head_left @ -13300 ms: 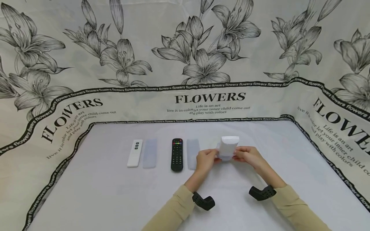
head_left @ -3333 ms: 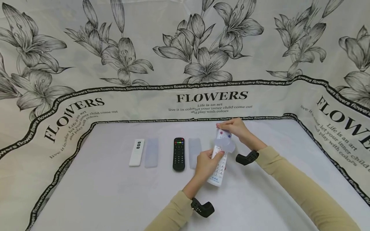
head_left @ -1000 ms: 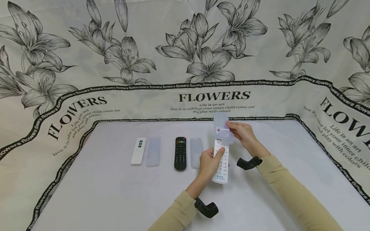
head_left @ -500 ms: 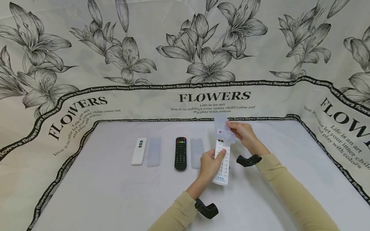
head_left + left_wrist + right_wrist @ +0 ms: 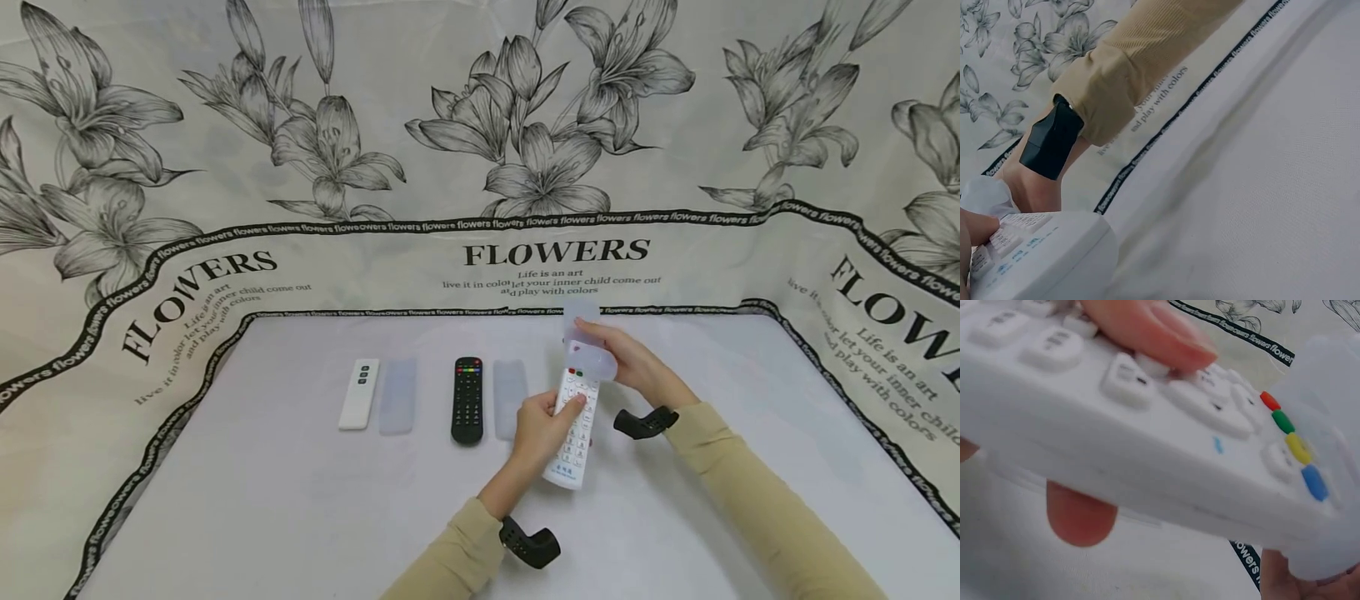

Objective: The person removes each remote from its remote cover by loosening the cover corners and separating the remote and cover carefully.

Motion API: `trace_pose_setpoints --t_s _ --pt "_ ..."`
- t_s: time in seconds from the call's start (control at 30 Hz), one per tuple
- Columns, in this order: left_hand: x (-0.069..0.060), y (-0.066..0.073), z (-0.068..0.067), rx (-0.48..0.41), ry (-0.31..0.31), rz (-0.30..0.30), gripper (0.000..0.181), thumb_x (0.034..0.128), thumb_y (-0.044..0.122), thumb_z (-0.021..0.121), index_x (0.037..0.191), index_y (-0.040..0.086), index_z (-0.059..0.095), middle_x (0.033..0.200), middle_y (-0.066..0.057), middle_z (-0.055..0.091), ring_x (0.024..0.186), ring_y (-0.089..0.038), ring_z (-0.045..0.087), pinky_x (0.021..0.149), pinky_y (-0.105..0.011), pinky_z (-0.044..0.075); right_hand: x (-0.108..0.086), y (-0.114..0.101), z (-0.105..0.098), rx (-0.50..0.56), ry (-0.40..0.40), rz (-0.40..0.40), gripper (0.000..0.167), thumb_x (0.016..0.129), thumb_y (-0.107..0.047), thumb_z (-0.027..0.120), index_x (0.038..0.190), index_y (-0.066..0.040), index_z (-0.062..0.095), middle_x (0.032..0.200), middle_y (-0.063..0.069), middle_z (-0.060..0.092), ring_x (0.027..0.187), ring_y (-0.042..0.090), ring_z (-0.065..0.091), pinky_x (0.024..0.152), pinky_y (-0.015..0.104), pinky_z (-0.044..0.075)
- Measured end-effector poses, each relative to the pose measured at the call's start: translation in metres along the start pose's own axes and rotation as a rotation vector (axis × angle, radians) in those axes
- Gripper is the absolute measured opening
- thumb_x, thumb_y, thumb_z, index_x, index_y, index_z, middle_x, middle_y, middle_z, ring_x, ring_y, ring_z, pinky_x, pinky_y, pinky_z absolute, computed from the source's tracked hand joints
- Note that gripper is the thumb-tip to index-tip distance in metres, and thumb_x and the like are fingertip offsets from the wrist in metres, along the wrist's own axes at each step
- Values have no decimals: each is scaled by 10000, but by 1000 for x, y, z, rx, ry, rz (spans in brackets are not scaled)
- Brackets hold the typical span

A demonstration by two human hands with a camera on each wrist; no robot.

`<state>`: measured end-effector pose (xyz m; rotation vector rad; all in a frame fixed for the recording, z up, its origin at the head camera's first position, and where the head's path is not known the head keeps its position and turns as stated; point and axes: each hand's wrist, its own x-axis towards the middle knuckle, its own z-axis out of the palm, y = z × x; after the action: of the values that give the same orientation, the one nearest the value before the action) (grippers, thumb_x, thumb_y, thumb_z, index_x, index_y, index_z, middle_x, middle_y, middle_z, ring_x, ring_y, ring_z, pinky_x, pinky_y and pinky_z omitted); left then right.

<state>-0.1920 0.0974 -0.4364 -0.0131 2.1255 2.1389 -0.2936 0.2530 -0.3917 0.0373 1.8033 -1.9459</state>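
Note:
My left hand (image 5: 543,429) grips a white remote control (image 5: 572,454) by its middle, thumb lying on the buttons. The remote is tilted, its far end pointing away from me. Over that far end sits a translucent remote cover (image 5: 600,364), its upper part standing up beyond the remote. My right hand (image 5: 633,360) pinches the cover there. In the right wrist view, red, green, yellow and blue buttons show beside the cover (image 5: 1329,394), and the left thumb (image 5: 1154,337) presses on the keypad. The left wrist view shows the near end of the remote (image 5: 1060,262).
On the white table (image 5: 300,517), left of my hands, lie a black remote (image 5: 468,402), a slim white remote (image 5: 359,395) and two flat translucent covers, one cover (image 5: 397,397) beside each remote. A flower-printed cloth (image 5: 555,267) rises behind the table.
Earlier the white remote stood on end between both hands; now it lies tilted in the left. Within the last half second, the right fingers shifted left and up on the cover.

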Motion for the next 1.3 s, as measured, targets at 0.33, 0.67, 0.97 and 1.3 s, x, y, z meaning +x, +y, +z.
trace_pose_setpoints --t_s 0.33,0.67,0.97,1.3 --pt "-2 -2 -1 -4 -8 24 308 903 296 655 1045 26 695 732 -104 722 566 -183 698 504 -254 548 -1 3 7 -217 41 -39 232 960 -355 561 1077 -156 588 899 -93 620 779 31 569 694 183 484" --pt "-7 -4 4 -15 75 13 258 882 273 677 968 31 710 705 -91 716 533 -158 680 488 -247 538 5 0 11 -75 144 -69 74 933 -285 618 946 -217 591 866 -125 610 816 20 576 743 176 481" --pt "-3 -4 -1 -11 142 17 281 881 266 681 1023 26 710 759 -96 733 587 -153 691 517 -230 545 1 2 9 -29 7 -40 207 986 -276 522 1142 -145 487 925 -119 649 857 21 622 765 168 506" --pt "-1 -1 -4 34 93 -10 320 889 288 664 1092 42 692 836 -67 730 643 -79 638 577 -218 538 -5 4 0 -57 146 -58 159 950 -241 600 814 -267 678 808 -144 691 760 -7 638 706 136 519"
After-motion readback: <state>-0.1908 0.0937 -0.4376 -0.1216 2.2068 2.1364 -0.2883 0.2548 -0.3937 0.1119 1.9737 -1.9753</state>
